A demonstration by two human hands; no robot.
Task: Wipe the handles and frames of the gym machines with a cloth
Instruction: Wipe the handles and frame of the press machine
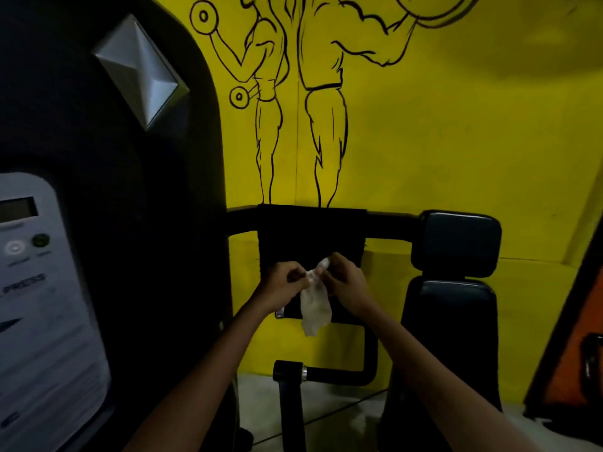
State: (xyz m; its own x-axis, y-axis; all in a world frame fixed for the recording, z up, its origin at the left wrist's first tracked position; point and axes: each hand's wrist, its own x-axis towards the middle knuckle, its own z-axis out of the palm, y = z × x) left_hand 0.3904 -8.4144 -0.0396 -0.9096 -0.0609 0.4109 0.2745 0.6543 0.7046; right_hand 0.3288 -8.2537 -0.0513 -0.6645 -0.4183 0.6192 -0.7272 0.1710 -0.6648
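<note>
Both hands meet at centre frame, holding a cloth between them. The left hand pinches its upper edge with curled fingers, and the right hand grips the bunched top corner just at its 9 o'clock side. The cloth is pale, thin and crumpled (almost translucent in the dim light), hanging limp toward 6 o'clock below the hands. Directly behind it sits a black pad on the machine's horizontal frame bar; whether the cloth touches the pad cannot be told. At 3 o'clock of the hands stands a padded seat with a headrest above it. At 9 o'clock rises the black weight-stack shroud, bearing a grey panel. A handle projects at 6 o'clock, with open floor around it. The yellow wall closes the space behind.
</note>
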